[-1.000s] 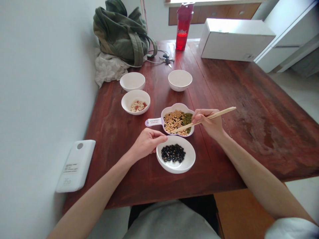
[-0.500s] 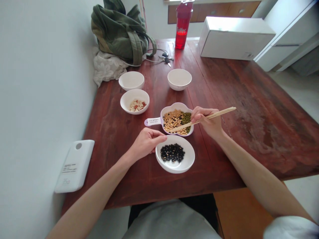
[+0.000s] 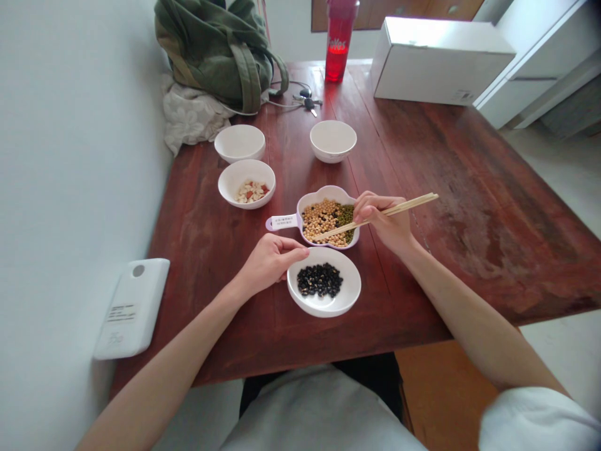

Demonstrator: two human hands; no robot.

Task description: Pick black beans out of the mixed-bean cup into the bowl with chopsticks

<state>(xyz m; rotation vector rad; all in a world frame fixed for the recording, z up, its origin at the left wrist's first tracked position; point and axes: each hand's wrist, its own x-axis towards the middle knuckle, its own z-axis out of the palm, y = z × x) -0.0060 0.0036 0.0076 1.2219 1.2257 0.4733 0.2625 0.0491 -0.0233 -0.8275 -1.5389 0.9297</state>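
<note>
My left hand (image 3: 270, 263) pinches the left rim of a white bowl (image 3: 347, 294) between thumb and fingers. Black beans (image 3: 320, 280) lie in that bowl. My right hand (image 3: 385, 219) is closed around a pair of wooden chopsticks (image 3: 408, 204). Their tips reach into a flower-shaped, handled dish (image 3: 300, 220) just behind the bowl. Yellow soybeans (image 3: 323, 216) fill its left and middle, with some black beans among them, and green mung beans (image 3: 346, 215) are on its right side. Whether the tips grip a bean is too small to tell.
At the back left, a white bowl (image 3: 239, 143) stands behind another bowl (image 3: 225, 188) holding pale and reddish nut pieces. A third bowl (image 3: 333, 141) is farther back. Along the far side are a green bag (image 3: 211, 56), keys (image 3: 308, 102), a red bottle (image 3: 339, 47) and a white box (image 3: 436, 69). A white power bank (image 3: 134, 307) lies left.
The whole view has shifted slightly, so things appear a little higher and farther left. Both hands keep their holds, and the chopstick tips are still in the flower-shaped dish.
</note>
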